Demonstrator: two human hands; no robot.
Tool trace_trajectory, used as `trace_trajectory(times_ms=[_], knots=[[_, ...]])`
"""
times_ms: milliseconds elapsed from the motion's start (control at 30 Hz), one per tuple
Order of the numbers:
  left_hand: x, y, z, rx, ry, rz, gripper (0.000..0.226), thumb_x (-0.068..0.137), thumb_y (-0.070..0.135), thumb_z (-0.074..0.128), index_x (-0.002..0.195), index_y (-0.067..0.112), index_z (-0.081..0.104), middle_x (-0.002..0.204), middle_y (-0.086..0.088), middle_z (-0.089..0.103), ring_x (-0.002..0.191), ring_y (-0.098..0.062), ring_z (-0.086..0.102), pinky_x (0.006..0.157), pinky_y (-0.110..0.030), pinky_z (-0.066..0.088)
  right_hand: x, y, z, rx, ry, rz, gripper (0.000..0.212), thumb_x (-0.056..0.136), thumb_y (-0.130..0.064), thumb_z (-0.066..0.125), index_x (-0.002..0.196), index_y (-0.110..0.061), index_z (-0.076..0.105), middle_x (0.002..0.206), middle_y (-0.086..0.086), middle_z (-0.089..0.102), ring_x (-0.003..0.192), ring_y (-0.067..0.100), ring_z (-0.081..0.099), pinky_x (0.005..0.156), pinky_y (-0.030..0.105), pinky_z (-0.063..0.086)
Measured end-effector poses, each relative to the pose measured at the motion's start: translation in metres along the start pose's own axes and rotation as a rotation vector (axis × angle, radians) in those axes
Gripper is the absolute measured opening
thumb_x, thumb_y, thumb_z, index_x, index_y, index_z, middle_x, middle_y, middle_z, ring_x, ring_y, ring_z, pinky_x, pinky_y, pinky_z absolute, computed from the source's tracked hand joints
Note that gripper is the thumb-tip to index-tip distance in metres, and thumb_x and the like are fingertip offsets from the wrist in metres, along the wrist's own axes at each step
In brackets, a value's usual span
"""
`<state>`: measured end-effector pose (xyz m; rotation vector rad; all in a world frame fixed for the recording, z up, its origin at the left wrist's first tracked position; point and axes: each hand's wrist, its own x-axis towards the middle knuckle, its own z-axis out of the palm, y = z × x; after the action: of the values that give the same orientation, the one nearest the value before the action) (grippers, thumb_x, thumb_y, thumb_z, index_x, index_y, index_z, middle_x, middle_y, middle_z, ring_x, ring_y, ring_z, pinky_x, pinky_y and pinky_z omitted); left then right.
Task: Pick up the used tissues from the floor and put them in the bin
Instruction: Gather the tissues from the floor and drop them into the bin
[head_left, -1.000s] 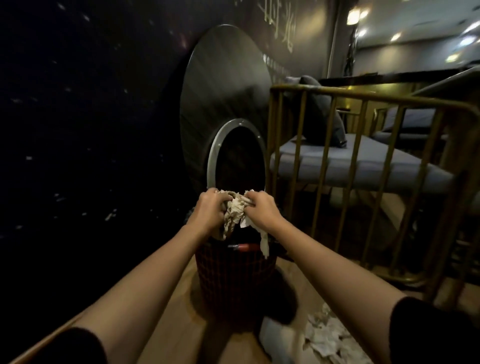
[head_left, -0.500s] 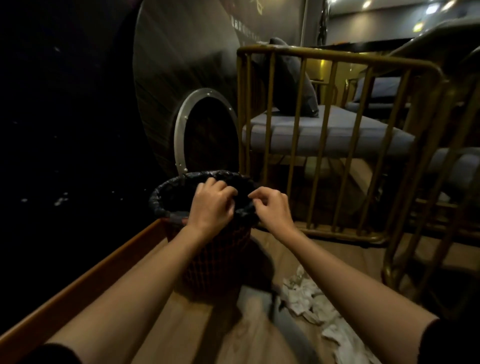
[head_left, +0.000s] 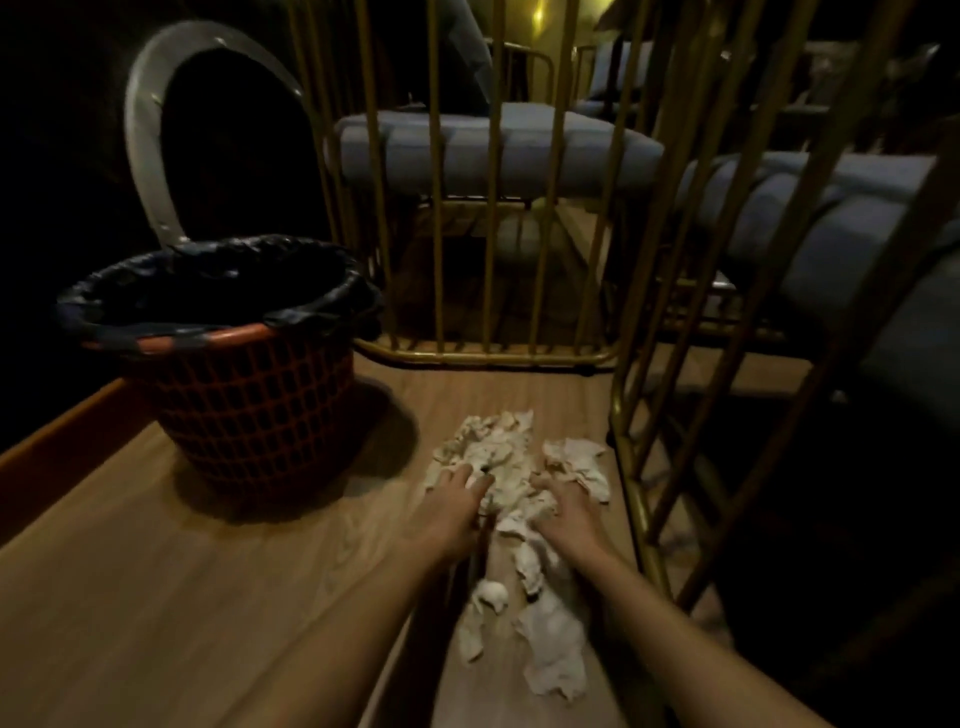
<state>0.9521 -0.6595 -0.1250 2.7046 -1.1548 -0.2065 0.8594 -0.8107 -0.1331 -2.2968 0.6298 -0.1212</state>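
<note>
Several crumpled white tissues (head_left: 506, 457) lie in a heap on the wooden floor, with a trail of them (head_left: 550, 644) running back towards me. My left hand (head_left: 452, 506) rests on the left side of the heap, fingers spread on the paper. My right hand (head_left: 563, 512) presses on the right side, fingers partly curled into the tissues. Neither hand has lifted anything. A red mesh bin (head_left: 249, 405) with a black liner (head_left: 218, 291) stands upright to the left of the heap, about a hand's length from my left hand.
A gold metal railing (head_left: 488, 353) crosses behind the tissues and another section (head_left: 639, 488) runs close along their right side. Grey-blue cushioned seats (head_left: 493, 156) sit beyond the bars. A dark wall with a wooden skirting (head_left: 57, 441) borders the left.
Both hands let go of a wad of tissues over the bin, then dropped to the right onto the heap on the floor. My view tilted down.
</note>
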Motion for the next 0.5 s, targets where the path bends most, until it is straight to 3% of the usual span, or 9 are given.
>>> trace_trajectory(times_ms=[100,200,300,400,500], knots=[[0.025,0.009,0.015,-0.017,0.005,-0.078,0.073,0.084,0.029,0.059,0.145,0.029,0.019,0.156,-0.016,0.008,0.140,-0.036,0.016,0.109,-0.048,0.033,-0.016,0.029,0.022,-0.133,-0.201,0.001,0.057,0.084,-0.027,0.059,0.137,-0.028,0.038,0.150,0.008,0.029,0.139,0.030,0.022,0.114,0.038,0.026],[0.052,0.013,0.022,-0.132,0.001,-0.145,0.075,0.082,0.033,0.063,0.143,0.038,0.019,0.158,-0.012,-0.005,0.144,-0.036,0.003,0.112,-0.052,0.028,-0.040,0.040,0.048,-0.237,-0.019,-0.152,0.039,0.090,-0.015,0.047,0.128,-0.023,0.050,0.140,0.004,0.042,0.130,0.023,0.034,0.104,0.032,0.035],[0.072,0.019,0.030,-0.177,-0.042,-0.121,0.084,0.075,0.040,0.072,0.141,0.044,0.021,0.157,-0.015,-0.007,0.143,-0.042,-0.003,0.112,-0.058,0.024,-0.054,0.042,0.064,-0.244,0.100,-0.223,0.039,0.087,-0.002,0.044,0.120,-0.017,0.058,0.127,0.005,0.053,0.117,0.021,0.047,0.090,0.029,0.044],[0.080,0.025,0.041,-0.162,-0.095,-0.114,0.074,0.071,0.036,0.075,0.135,0.042,0.037,0.154,-0.019,0.011,0.139,-0.046,0.010,0.109,-0.055,0.028,-0.055,0.044,0.067,-0.230,0.129,-0.257,0.037,0.086,0.002,0.045,0.115,-0.013,0.061,0.118,0.008,0.058,0.112,0.024,0.051,0.085,0.032,0.048],[0.079,0.021,0.049,-0.198,0.011,-0.060,0.031,0.077,0.027,0.070,0.106,0.018,0.066,0.118,-0.017,0.055,0.116,-0.038,0.046,0.088,-0.038,0.043,-0.049,0.047,0.059,-0.193,0.115,-0.299,0.035,0.086,0.005,0.045,0.108,-0.011,0.066,0.111,0.009,0.060,0.107,0.023,0.052,0.083,0.032,0.048]])
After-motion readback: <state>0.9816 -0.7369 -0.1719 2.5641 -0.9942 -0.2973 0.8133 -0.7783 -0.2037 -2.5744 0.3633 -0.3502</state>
